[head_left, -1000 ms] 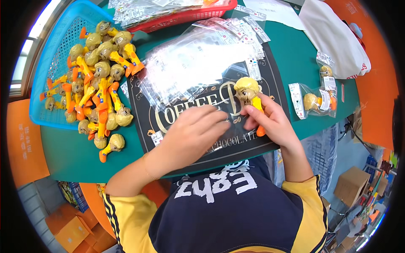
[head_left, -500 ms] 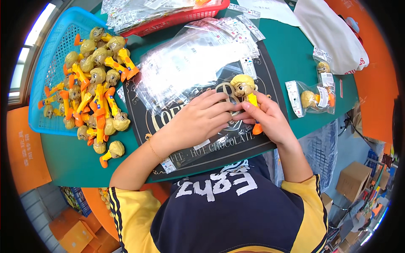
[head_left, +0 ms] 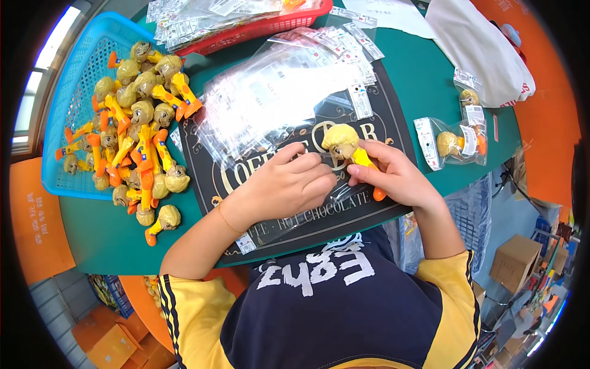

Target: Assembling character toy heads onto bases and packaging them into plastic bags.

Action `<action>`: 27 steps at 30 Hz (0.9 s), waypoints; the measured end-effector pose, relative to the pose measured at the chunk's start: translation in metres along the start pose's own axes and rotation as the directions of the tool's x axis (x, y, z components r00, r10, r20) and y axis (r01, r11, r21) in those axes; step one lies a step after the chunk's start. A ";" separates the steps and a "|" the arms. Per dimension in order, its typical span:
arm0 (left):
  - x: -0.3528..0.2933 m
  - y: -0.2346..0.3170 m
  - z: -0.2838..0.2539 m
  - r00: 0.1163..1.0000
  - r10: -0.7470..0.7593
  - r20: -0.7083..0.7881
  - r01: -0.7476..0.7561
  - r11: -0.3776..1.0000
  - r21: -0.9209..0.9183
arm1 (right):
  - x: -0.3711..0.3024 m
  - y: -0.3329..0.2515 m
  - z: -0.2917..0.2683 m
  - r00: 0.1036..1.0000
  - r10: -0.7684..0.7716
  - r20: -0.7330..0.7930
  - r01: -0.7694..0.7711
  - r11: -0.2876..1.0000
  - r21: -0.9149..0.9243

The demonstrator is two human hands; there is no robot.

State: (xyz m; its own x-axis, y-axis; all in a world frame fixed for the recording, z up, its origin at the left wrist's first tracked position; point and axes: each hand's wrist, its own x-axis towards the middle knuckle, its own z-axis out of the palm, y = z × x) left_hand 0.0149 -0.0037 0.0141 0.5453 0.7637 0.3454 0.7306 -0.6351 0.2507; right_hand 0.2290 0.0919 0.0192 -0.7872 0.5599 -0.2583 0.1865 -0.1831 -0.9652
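My right hand [head_left: 396, 175] is closed around a small figurine [head_left: 342, 141] with a blond head, yellow body and orange feet. The figurine tilts, its head to the upper left and its feet by my palm. My left hand [head_left: 295, 181] has its fingers curled together just left of the figurine, at the edge of a clear plastic bag [head_left: 246, 243] with a white label. Most of that bag lies under my left hand and wrist, over a black printed mat [head_left: 369, 212]. The exact grip of the left fingertips is partly hidden.
A blue basket [head_left: 54, 147] at the left overflows with similar figurines [head_left: 144, 111]. Behind my hands lies a heap of clear bags [head_left: 270, 92]. A red basket [head_left: 258, 27] of bags stands farther back. Bagged figurines [head_left: 452, 144] and a white cloth [head_left: 479, 55] lie at the right.
My right hand has tilted the figurine and lowered its head. My left hand has drawn away a little from it, and its fingers have curled in.
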 end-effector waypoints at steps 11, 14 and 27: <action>0.006 0.001 0.003 0.992 -0.063 -0.113 0.053 0.994 -0.094 | -0.025 -0.035 -0.027 0.993 -0.111 0.026 0.111 0.893 -0.435; 0.005 0.000 -0.001 0.984 -0.121 -0.131 0.106 0.987 -0.117 | -0.026 -0.053 -0.033 0.989 -0.142 0.028 0.138 0.861 -0.490; 0.006 -0.003 0.002 0.975 -0.149 -0.167 0.095 0.951 -0.293 | 0.001 -0.052 -0.024 0.984 -0.124 0.129 0.179 0.728 -0.661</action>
State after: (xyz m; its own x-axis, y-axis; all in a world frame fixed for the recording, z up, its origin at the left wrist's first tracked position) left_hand 0.0165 0.0027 0.0136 0.3543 0.8194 0.4506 0.6263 -0.5658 0.5363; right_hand 0.2325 0.1212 0.0680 -0.8736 0.4692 -0.1288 0.3836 0.5013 -0.7756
